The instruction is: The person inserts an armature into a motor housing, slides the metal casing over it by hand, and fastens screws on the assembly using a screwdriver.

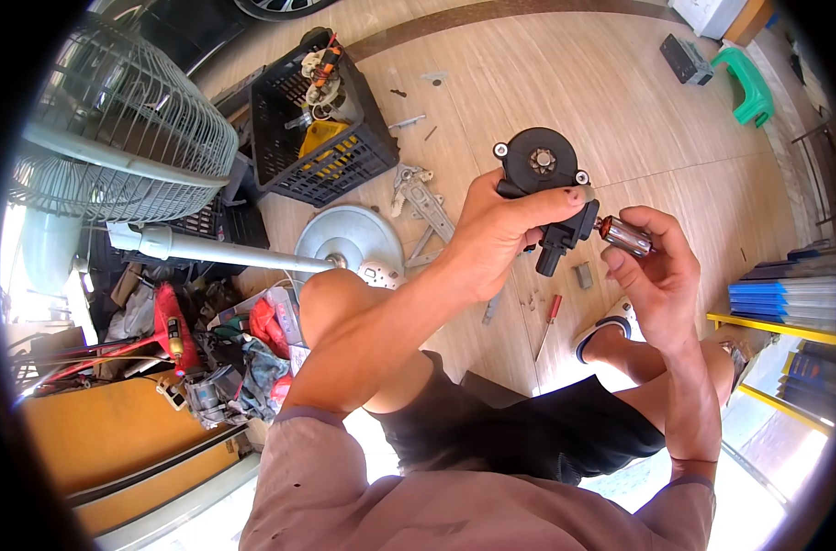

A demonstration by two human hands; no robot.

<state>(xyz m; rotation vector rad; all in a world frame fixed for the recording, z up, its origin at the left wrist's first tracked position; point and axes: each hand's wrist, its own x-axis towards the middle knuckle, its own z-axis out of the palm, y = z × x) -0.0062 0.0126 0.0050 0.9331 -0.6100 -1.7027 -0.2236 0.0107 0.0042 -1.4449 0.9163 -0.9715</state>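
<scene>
- My left grip [500,225] is closed around the black housing [539,161], thumb across its lower part; I hold it up over the floor [620,110], well in from the floor's right edge.
- My right grip [661,275] pinches the armature [627,237] between thumb and fingertips, its coppery end right at the housing's side. How far in it sits, I can't tell.
- If I tilt the armature, its shaft could bind or scrape the housing, since only a light pinch steers it.
- Oily or sweaty fingers could let that smooth round body slip; it would likely hit the floor and dent.
- A drop could also roll it toward the floor's right edge, by the shelf [780,329].
- Small bits [534,298], the grey block [583,275] and the red screwdriver [554,309] lie below, on the floor's near side; a careless shift of my foot [611,321] could scatter them.
- Squeezing the housing too hard on one side could twist it out of line with the shaft.
</scene>
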